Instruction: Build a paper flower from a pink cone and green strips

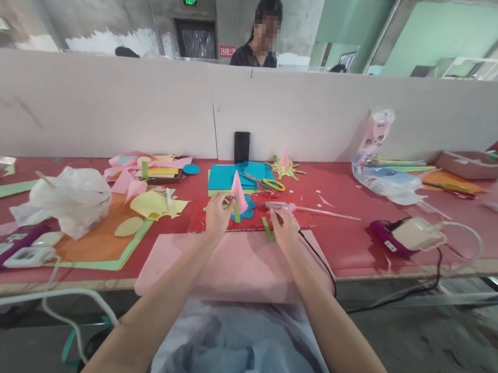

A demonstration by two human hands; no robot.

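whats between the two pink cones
Blue paper and scissors lie between the near cone and the far cone, as the head view shows.

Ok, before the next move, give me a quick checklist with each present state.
1. Pink paper cone tip up, beside the left hand: ok.
2. Cone joined to blue flower-shaped paper: cannot tell.
3. Pink glue gun close to the right hand: ok.
4. Glue gun hot: cannot tell.
5. Thin black cord well away from right forearm: not ok, runs close beside it.
6. Yellow-handled scissors clear of both hands: ok.
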